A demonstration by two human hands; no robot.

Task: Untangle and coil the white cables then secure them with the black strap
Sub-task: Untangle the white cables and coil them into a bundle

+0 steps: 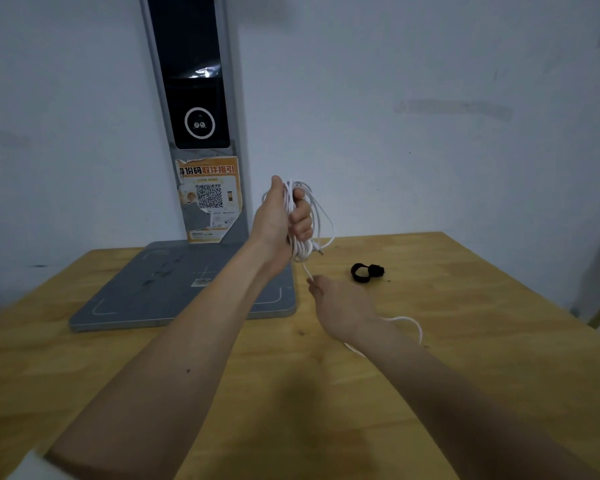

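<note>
Two bare forearms reach out over the wooden bench (465, 341). Raised above it, the left hand (281, 216) has its fingers curled round a bundle of coiled white cables (307, 216), with loose loops and a plug end hanging off the right side. One strand runs down from the bundle to the right hand (340, 306), which pinches it between its fingertips; more cable trails in a loop past the right wrist onto the bench. Beyond the right hand, the black strap (366, 271) lies on the bench, touching neither hand. A grey stand (174, 292) with a dark screen and an orange sticker (210, 199) sits at the bench's far left, against the wall.
</note>
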